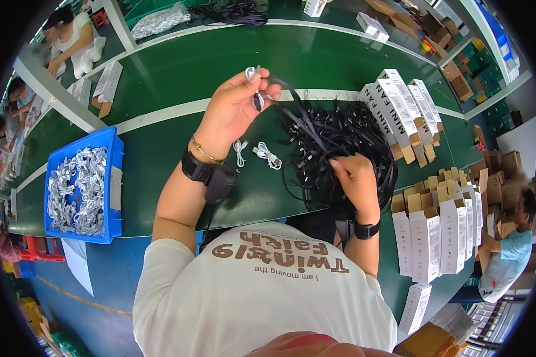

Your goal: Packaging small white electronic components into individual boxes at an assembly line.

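Observation:
My left hand [235, 104] is raised over the bench, its fingertips pinched around a small white cable [250, 73] and the end of a black lanyard. From there the dark strap [301, 116] runs down to the right into a tangled heap of black lanyards [321, 146] with small metal clips. My right hand [357, 178] rests at the near side of this heap, fingers curled on the straps; its fingertips are partly hidden. Between my arms, two coiled white cables lie on the green bench, the larger white cable [267, 155] nearer the heap.
A blue bin [114, 196] full of white coiled cables stands at the left. White boxes [390, 113] lie behind the heap; open upright boxes [426, 244] stand at the right. Beyond runs a green conveyor [196, 62]. Co-workers sit at far left and right [509, 250].

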The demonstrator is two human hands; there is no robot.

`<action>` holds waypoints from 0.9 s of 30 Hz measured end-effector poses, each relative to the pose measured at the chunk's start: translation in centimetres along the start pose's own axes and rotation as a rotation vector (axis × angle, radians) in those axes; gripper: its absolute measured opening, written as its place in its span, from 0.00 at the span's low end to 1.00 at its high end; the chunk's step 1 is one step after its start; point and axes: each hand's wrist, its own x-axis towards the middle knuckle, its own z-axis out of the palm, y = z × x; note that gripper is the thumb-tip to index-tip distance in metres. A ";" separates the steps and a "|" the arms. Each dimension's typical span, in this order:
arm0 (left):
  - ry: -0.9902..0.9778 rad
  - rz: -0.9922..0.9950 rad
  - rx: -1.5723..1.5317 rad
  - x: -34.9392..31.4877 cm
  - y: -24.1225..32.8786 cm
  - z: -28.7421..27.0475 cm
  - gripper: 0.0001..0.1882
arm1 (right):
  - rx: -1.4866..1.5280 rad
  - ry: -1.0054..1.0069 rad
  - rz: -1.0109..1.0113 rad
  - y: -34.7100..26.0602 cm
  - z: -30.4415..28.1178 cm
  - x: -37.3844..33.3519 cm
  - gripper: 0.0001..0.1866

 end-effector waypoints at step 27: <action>-0.115 -0.207 0.548 -3.5 -0.7 3.2 0.17 | 1.664 0.392 0.135 -6.5 -1.1 5.5 0.12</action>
